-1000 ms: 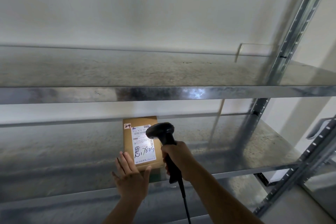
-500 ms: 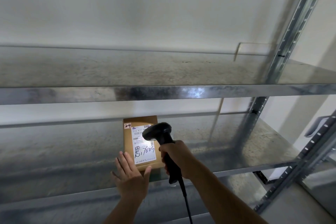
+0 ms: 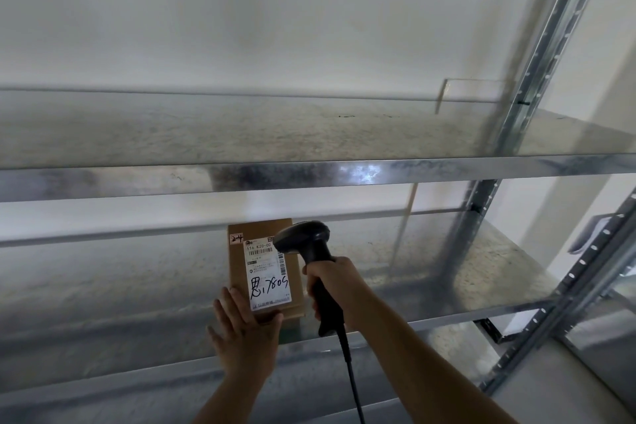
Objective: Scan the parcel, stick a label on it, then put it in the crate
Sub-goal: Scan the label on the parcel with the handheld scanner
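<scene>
**Scanner glow gone, hands locked on the parcel**

The bright wash of light that sat on the shipping label half a second ago is gone, and the scanner head has eased a touch higher and rightward off the printed barcode; the box itself hasn't budged.

Starting at the left: the left hand (image 3: 245, 334) lies flat and spread, palm down, fingers reaching onto the near left corner of the small brown cardboard parcel (image 3: 266, 272). It grips nothing. It simply presses, and that looks like the point: pinning the light box so it can't skate on the slick galvanised metal shelf (image 3: 447, 286) while the scanner works over it.

Centre now: the parcel lies flat on the lower shelf, near the front edge, long side running away from the camera. Its white printed shipping label (image 3: 268, 274) faces straight up, black handwritten marks across the lower half, barcode strip near the top. Face-up is just what a reader needs. A tiny white sticker with red edging (image 3: 236, 238) sits at the far left corner of the box.

Moving right: the right hand (image 3: 332, 286) is wrapped tight round the grip of the black corded handheld barcode scanner (image 3: 311, 258), head tilted down and left over the label's upper right corner, cable (image 3: 352, 379) trailing toward the camera.

My read: the scan is either just done or about to be retried. No crate in sight and no fresh label in view, so both later steps remain.
</scene>
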